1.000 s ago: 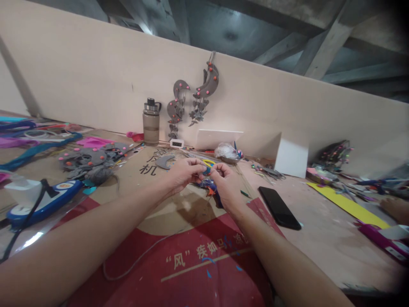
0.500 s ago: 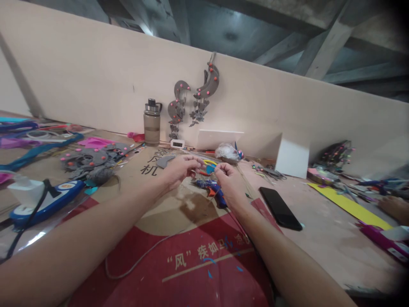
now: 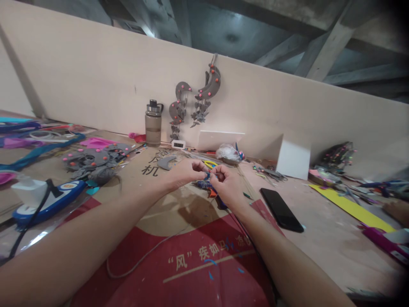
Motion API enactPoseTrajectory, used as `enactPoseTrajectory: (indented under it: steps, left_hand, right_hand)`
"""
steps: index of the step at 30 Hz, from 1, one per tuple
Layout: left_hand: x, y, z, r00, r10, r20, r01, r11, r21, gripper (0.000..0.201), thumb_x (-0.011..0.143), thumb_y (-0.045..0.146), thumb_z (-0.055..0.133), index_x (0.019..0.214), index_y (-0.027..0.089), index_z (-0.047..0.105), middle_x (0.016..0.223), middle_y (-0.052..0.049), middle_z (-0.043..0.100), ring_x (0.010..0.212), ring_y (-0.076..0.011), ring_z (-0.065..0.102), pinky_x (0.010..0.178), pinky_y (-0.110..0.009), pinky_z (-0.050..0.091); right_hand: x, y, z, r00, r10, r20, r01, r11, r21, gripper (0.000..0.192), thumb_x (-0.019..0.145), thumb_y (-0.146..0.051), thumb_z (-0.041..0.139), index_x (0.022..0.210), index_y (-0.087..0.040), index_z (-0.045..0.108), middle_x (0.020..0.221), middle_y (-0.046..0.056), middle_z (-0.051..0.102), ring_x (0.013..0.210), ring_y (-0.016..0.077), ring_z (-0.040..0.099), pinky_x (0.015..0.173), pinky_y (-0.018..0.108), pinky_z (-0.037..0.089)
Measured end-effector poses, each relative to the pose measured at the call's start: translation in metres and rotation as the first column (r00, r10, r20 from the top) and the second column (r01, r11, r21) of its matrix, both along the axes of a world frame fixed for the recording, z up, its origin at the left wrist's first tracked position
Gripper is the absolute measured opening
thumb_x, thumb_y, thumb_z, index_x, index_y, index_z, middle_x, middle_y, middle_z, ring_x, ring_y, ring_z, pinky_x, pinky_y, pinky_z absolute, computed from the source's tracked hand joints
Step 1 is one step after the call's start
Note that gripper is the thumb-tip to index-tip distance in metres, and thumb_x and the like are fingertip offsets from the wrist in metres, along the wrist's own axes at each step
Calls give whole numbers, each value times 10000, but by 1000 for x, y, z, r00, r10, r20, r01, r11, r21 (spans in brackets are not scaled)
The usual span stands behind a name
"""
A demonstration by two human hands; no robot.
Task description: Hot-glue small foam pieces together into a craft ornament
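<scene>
Bringing left hand [image 3: 191, 171] and right hand [image 3: 225, 181] back together at small blue piece [image 3: 207, 175].

Closing the gap of half a second ago, when holding the piece at the right fingertips alone; returning, by judgement, to two-handed handling. Pinching right thumb and forefinger nearly together on the piece; curling left thumb and fingers in to its other side, perhaps gripping too, but not making out firm contact there through overlap and blur. Holding the piece between both sets of fingertips, above the cardboard [image 3: 179, 217] and apparently just over the blue tool [image 3: 204, 184], near the grey crescent [image 3: 165, 163].
</scene>
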State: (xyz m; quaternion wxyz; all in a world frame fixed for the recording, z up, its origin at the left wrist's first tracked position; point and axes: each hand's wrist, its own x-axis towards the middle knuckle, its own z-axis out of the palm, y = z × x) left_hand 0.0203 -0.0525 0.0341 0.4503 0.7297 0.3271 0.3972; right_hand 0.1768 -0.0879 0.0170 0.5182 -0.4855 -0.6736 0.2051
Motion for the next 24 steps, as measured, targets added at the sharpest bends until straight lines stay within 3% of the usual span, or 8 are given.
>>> enactPoseTrajectory:
  steps: [15, 24]
  left_hand:
    - [0, 2, -4, 997, 51, -59, -47, 997, 69, 102, 644, 225, 596, 704, 150, 631, 664, 4, 609, 621, -118, 513, 598, -229, 375]
    - [-5, 15, -11, 989, 142, -32, -136, 980, 142, 104, 669, 231, 565, 691, 146, 621, 652, 13, 585, 630, -118, 502, 622, -236, 371]
  right_hand:
    - [1, 4, -6, 999, 8, 43, -10, 999, 52, 62, 715, -254, 534, 695, -196, 541, 533, -59, 405, 499, 92, 333, 492, 231, 247]
    - [3, 2, 2, 998, 35, 50, -37, 999, 25, 225, 769, -313, 551, 942, -181, 606, 679, -12, 536, 600, 129, 450, 566, 253, 349]
